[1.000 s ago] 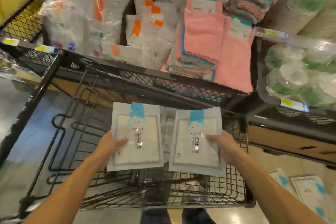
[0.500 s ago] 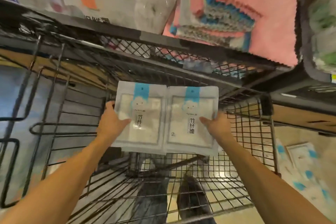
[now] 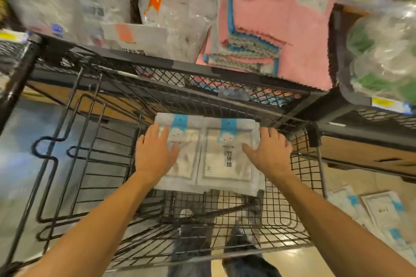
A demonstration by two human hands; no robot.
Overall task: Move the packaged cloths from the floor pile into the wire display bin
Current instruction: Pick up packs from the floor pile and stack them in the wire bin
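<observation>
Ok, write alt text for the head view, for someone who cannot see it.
Two hands, left hand and right hand, lie with straight fingers on two white packaged cloths set side by side in a black wire display bin. Pink cloths fill the shelf above, and more packs lie on the floor at the right.

right cloth package [image 3: 227, 159] printed 竹纤维 and digit 2, other print too blurred
</observation>
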